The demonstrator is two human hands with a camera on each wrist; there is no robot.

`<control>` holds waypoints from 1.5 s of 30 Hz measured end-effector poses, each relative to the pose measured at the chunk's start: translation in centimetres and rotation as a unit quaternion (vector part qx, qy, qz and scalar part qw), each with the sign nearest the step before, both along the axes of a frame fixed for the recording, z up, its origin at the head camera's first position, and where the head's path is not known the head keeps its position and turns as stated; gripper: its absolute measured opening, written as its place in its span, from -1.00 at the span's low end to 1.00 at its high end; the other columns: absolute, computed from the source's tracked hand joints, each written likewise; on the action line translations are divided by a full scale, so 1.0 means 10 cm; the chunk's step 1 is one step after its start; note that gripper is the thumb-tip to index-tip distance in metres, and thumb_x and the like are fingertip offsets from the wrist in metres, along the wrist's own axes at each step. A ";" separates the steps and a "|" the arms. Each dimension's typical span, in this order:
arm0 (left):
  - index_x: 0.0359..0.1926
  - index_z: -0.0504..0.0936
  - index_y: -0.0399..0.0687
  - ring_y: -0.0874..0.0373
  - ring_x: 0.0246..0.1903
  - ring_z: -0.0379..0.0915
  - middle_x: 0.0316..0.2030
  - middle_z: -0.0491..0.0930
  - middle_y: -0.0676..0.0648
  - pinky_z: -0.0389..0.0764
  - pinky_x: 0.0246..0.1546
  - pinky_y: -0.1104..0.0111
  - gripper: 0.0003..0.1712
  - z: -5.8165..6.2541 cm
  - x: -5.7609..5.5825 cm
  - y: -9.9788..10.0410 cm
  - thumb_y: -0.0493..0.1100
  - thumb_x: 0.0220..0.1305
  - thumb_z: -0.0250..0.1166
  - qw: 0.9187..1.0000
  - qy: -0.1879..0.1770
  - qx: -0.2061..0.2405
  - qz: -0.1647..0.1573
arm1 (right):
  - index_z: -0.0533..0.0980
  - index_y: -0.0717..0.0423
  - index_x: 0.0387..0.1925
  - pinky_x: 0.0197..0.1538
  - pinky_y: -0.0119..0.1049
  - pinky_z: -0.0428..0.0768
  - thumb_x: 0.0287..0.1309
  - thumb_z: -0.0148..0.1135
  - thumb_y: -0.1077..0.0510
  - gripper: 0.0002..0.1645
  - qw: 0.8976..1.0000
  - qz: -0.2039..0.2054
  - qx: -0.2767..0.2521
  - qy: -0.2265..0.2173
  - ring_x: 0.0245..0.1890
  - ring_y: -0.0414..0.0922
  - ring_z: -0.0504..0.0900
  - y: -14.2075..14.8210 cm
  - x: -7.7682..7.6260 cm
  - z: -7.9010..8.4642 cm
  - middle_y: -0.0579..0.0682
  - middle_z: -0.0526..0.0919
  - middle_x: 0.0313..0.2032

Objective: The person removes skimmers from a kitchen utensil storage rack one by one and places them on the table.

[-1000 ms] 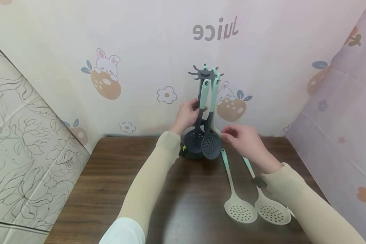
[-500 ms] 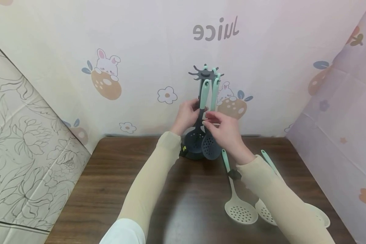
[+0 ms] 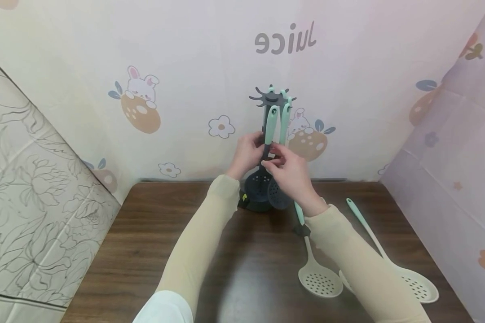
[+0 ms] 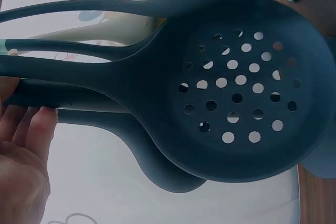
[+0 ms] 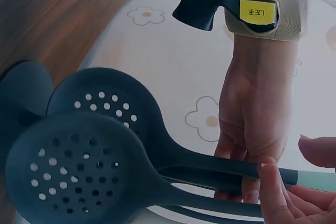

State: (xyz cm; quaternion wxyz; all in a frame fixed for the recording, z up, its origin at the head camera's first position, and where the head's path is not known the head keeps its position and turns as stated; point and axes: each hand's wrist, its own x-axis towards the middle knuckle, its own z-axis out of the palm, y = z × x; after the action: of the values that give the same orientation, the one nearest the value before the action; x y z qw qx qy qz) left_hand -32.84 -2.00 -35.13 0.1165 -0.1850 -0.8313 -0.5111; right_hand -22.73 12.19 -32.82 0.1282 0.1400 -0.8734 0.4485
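Note:
A dark utensil stand (image 3: 271,97) with a pronged top rises at the table's back, with several mint-handled utensils hung round it. My left hand (image 3: 248,153) grips its post, fingers (image 4: 41,129) curled round it in the left wrist view. Two dark skimmers hang in front: the left skimmer (image 3: 257,185) and the right skimmer (image 3: 278,194), partly behind my right hand (image 3: 289,169). In the right wrist view, right fingertips (image 5: 270,174) lie over the left skimmer's handle (image 5: 226,165). The thumb (image 5: 317,150) stands apart from it. A pale utensil (image 4: 113,30) hangs behind.
On the brown table (image 3: 157,251), a cream skimmer (image 3: 320,281) lies at centre right. Another cream skimmer (image 3: 418,285) lies farther right, and a third is mostly under the right sleeve (image 3: 359,251). A patterned cloth (image 3: 194,67) hangs close behind the stand.
My right hand has moved left and up from beside the pale utensil, across the right skimmer, to the left skimmer's handle. My left hand keeps its grip on the post.

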 end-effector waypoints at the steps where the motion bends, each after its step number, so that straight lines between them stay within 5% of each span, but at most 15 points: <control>1: -0.07 0.68 -0.07 0.23 -0.20 0.63 -0.23 0.73 0.04 0.61 -0.15 0.34 -0.83 0.00 0.00 0.00 -0.21 0.35 0.28 1.000 0.001 0.001 0.002 | 0.40 0.08 0.34 0.05 -0.01 0.61 0.27 0.35 0.10 -0.36 1.000 0.001 -0.001 -0.003 -0.01 0.00 0.69 0.00 -0.01 0.00 0.14 0.58 0.20; 15: 0.03 0.67 -0.13 0.17 -0.10 0.65 -0.13 0.73 -0.05 0.61 -0.05 0.34 -0.74 0.00 0.00 0.00 -0.24 0.34 0.28 1.000 0.013 -0.007 0.004 | 0.44 0.15 0.29 0.09 -0.06 0.60 0.27 0.35 0.14 -0.41 1.000 -0.009 -0.023 0.003 0.04 0.01 0.61 -0.04 -0.06 -0.04 0.12 0.64 0.03; 26: 0.02 0.68 -0.14 0.15 -0.12 0.66 -0.14 0.73 -0.07 0.62 -0.07 0.34 -0.73 -0.02 -0.01 0.00 -0.23 0.32 0.29 1.000 0.022 -0.002 0.002 | 0.39 0.12 0.32 0.09 -0.03 0.58 0.30 0.31 0.17 -0.41 0.997 0.013 -0.063 -0.033 0.15 0.04 0.60 -0.05 -0.06 -0.05 0.15 0.53 0.21; 45: 0.03 0.69 -0.07 0.20 -0.12 0.65 -0.14 0.74 -0.01 0.61 -0.06 0.34 -0.70 -0.02 0.00 0.00 -0.09 0.32 0.36 1.000 0.017 -0.007 0.009 | 0.51 0.13 0.18 0.13 -0.05 0.58 0.27 0.34 0.19 -0.54 0.994 0.041 -0.084 -0.052 0.02 0.00 0.63 0.06 -0.11 -0.12 0.08 0.65 -0.01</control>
State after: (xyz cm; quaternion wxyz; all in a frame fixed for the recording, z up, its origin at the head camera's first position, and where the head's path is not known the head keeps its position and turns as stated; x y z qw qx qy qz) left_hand -32.86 -2.00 -35.31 0.1344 -0.1869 -0.8343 -0.5009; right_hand -23.83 12.79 -34.00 0.0756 0.1412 -0.8317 0.5316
